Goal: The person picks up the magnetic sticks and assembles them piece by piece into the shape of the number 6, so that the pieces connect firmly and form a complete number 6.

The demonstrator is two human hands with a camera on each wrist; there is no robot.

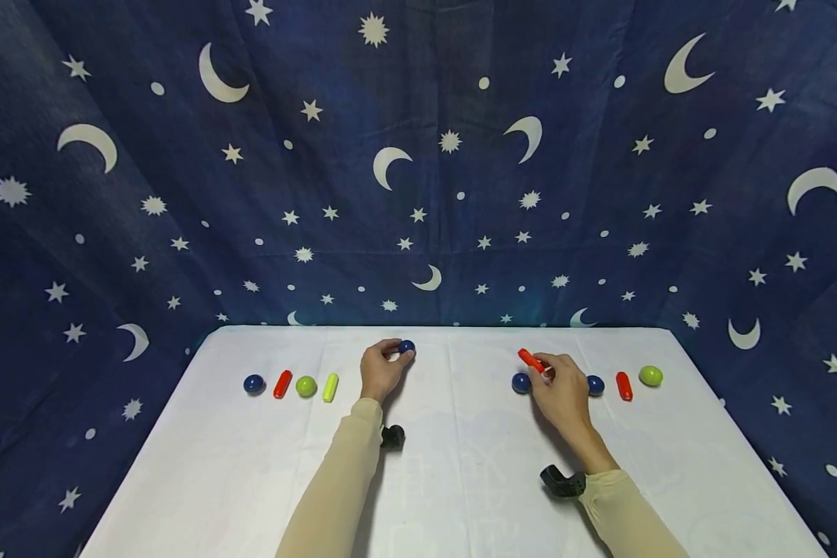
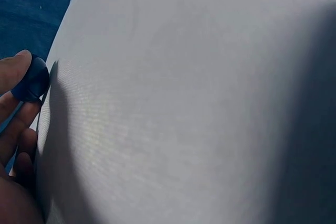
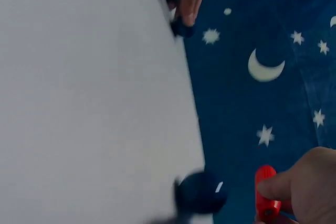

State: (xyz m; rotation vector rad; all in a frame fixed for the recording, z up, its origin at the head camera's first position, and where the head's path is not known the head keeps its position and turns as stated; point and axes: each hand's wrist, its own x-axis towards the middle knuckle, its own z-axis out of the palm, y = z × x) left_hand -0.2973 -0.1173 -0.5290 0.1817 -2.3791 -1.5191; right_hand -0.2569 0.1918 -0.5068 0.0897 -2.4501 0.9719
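Pinching a blue ball with the left grip, up near the far edge of the white-covered desk! Hard to tell whether touching the cloth there or just off it.

Over on the right, holding a red stick at a tilt in the right grip, pinched between thumb and fingers, with one end poking out past the fingertips. Tight quarters here, with a second blue ball just beside the fingers and a third blue ball partly covered by the back of that grip. Farther out toward the right edge, on to a second red stick and a green ball.

Well apart from grip to grip, across a broad stretch of white cloth, running wide toward the near side too. Out to the left, in a loose row with gaps between: a fourth blue ball, a third red stick, a second green ball and a yellow-green stick.

Beyond the far edge, straight into a dark blue curtain of moons and stars. Cut off at the frame's side in each wrist view, down to part of a hand, and badly blurred around the dark ball in the right one.
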